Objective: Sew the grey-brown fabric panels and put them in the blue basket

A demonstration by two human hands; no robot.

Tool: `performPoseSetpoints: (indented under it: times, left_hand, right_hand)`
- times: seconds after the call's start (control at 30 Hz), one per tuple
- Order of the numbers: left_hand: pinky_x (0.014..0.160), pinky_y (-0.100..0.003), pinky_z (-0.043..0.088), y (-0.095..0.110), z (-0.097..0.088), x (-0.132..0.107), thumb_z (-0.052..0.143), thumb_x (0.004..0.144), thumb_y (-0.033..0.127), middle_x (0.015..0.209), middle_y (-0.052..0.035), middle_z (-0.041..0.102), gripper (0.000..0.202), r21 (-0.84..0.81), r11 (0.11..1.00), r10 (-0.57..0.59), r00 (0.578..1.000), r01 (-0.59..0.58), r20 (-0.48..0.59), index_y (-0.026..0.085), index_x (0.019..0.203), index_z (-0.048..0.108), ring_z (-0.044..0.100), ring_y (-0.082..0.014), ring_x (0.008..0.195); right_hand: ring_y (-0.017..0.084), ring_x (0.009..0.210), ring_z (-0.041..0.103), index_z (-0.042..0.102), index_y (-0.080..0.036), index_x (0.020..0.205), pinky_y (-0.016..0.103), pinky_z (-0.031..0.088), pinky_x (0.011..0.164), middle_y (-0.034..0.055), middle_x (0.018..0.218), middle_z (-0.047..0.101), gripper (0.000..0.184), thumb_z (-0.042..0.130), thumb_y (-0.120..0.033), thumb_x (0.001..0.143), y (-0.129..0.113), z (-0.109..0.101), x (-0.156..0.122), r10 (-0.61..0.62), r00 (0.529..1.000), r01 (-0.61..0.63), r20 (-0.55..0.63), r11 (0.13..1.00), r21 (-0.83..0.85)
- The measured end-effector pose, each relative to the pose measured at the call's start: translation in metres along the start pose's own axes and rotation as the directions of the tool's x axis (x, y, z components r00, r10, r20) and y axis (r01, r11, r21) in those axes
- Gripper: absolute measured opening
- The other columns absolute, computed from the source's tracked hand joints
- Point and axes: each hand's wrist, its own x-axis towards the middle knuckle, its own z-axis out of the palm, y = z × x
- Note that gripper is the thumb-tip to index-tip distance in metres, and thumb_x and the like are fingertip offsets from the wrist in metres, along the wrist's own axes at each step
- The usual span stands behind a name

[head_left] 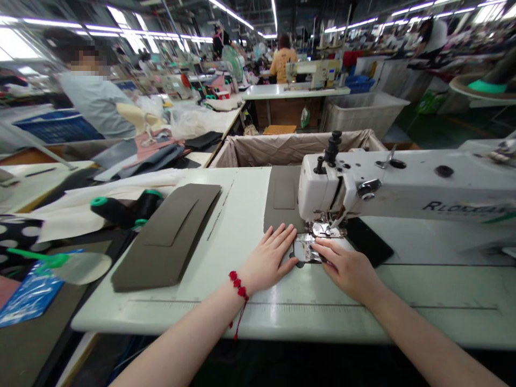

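my left hand lies flat on the tabletop, fingers spread apart n not clamped on anything, tips on the near end of the grey panel. my right hand is just beside it, fingers close together, tips on or right at the metal plate by the presser foot. can't tell if they're pressing or only touching.

panel's long axis runs front to back, straight ahead of my hands, from the foot area to the far edge of the tabletop. left hand is the nearer one to it. near end is partly hidden by my fingers n the plate, so can't see exactly how it sits under the foot.

sewing machine head hangs over on the right, w/ a black phone just right of the foot. bare tabletop btwn the panel n a stack of grey panels on the left gives open room. black thread spool lies past the stack. cloth-lined bin sits beyond the far edge.
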Motion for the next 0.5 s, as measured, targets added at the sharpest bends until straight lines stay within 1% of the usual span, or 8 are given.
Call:
performPoseSetpoints:
  times: [0.2,0.37,0.43,0.5]
  left_hand:
    - [0.121,-0.045,0.016,-0.001,0.0022,0.0005,0.038,0.098,0.05,0.159,-0.0042,0.017,0.066,0.003,1.0,-0.008,1.0,0.008,-0.022,0.024,0.153,0.012,0.012,-0.0228,0.147]
    - [0.119,-0.044,0.022,0.0009,0.0061,0.0007,0.039,0.096,0.054,0.158,-0.0078,0.018,0.07,0.032,0.999,-0.012,0.999,0.014,-0.044,0.021,0.153,0.014,0.014,-0.0246,0.146]
    - [0.118,-0.043,0.024,0.0031,0.0036,0.0015,0.041,0.094,0.056,0.156,-0.0089,0.025,0.072,0.051,0.998,-0.019,0.998,0.022,-0.057,0.021,0.152,0.016,0.019,-0.0249,0.145]
    - [0.116,-0.042,0.026,0.0042,-0.0029,0.0028,0.042,0.094,0.056,0.148,-0.0097,0.041,0.07,0.078,0.995,-0.057,0.995,0.064,-0.083,0.021,0.151,0.02,0.035,-0.0247,0.139]
  right_hand:
    - [0.02,0.106,0.063,0.052,-0.028,0.135,0.033,0.052,0.086,0.002,0.141,0.052,0.043,0.047,-0.022,0.093,-0.0022,0.0005,-0.0001,0.019,1.0,-0.019,-0.01,1.0,-0.009]
    - [0.02,0.108,0.062,0.051,-0.029,0.137,0.033,0.051,0.087,0.0022,0.142,0.05,0.043,0.045,-0.027,0.094,-0.0048,-0.0032,-0.0003,0.044,0.999,-0.044,0.029,0.999,-0.027]
    - [0.02,0.108,0.061,0.051,-0.029,0.137,0.032,0.05,0.089,0.0023,0.143,0.05,0.043,0.044,-0.027,0.094,-0.0068,-0.0054,-0.0014,0.051,0.998,-0.05,0.035,0.998,-0.042]
    - [0.019,0.108,0.061,0.052,-0.028,0.136,0.032,0.049,0.089,0.0025,0.142,0.051,0.043,0.045,-0.026,0.094,-0.0092,-0.0074,-0.0018,0.058,0.998,-0.056,0.036,0.997,-0.06]
